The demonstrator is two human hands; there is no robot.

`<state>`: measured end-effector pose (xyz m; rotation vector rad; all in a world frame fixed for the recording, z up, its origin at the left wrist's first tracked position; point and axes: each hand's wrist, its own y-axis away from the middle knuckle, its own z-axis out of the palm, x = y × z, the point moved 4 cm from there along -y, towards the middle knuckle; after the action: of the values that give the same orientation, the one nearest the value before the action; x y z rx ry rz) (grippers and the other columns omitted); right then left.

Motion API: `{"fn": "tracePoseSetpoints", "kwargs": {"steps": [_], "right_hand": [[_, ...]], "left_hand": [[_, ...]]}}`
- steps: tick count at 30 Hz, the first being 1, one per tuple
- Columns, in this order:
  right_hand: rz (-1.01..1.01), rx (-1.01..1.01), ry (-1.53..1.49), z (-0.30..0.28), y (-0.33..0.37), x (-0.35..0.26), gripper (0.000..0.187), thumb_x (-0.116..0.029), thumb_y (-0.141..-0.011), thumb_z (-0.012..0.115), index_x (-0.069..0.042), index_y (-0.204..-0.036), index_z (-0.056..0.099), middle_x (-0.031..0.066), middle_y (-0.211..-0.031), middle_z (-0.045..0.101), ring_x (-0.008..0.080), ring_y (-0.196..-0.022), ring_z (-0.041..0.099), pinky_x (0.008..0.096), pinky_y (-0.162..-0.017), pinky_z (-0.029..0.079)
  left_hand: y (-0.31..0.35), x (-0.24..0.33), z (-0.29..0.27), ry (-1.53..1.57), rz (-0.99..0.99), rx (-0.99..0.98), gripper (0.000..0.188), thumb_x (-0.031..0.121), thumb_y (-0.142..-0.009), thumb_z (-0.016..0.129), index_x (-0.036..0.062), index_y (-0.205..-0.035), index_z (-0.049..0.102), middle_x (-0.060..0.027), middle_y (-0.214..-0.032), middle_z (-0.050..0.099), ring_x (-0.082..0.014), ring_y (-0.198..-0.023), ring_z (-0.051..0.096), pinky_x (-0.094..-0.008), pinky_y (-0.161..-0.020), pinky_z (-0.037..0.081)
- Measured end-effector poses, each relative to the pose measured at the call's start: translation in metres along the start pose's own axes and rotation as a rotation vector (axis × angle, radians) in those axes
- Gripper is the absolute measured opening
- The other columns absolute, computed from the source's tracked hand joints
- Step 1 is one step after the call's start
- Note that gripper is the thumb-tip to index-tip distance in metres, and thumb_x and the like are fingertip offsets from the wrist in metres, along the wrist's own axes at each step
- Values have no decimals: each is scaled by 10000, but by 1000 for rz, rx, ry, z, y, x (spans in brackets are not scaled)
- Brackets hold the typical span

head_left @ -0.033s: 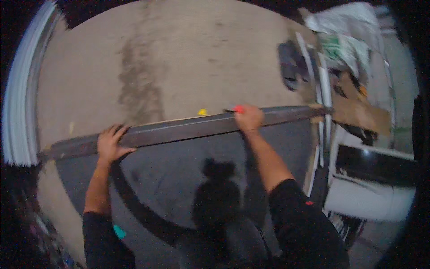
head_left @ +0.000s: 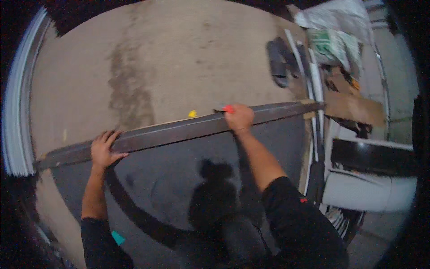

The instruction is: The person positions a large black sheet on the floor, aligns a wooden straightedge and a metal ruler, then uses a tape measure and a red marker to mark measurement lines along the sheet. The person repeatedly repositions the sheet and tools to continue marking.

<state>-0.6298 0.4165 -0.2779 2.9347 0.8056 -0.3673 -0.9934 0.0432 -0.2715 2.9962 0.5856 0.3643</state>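
Observation:
A long dark grey straight bar lies across a dark sheet, along the sheet's far edge. Spread over the bar's left part is my left hand, thumb on the near side and fingers on the far side. Farther right, my right hand is closed around a small tool with a red-orange body and a dark tip pointing left, at the bar's far edge. Its exact kind is too blurred to tell. A small yellow piece lies just beyond the bar, left of the tool.
Pale long strips stand at the left edge. Dark sandals, white pipes, plastic bags and a cardboard piece lie at the right. Nearer stands a white appliance-like item. A teal scrap rests by my left sleeve.
The whole view has shifted slightly, so things sit a little farther left in it. Both hands keep their places on the bar, with no clear movement of the tool along it.

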Motion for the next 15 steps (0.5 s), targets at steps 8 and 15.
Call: {"fn": "tracePoseSetpoints", "kwargs": {"steps": [8,15], "right_hand": [[-59,166,68,15,8,15,183,-301,-756,693,-123,-782,656,124,-819,690,373,-779,661,528,-675,479],[-77,144,105,13,-1,-1,176,-289,-763,667,-131,-840,676,115,-819,687,348,-797,661,524,-688,482]], "left_hand": [[-5,-11,10,-24,30,21,963,543,-483,892,244,-1352,604,-72,-1319,631,-325,-1263,557,-508,-1064,425],[-8,-23,12,-57,19,-1,943,555,-509,887,241,-1353,604,-67,-1374,610,-363,-1316,524,-521,-1061,427]]}}
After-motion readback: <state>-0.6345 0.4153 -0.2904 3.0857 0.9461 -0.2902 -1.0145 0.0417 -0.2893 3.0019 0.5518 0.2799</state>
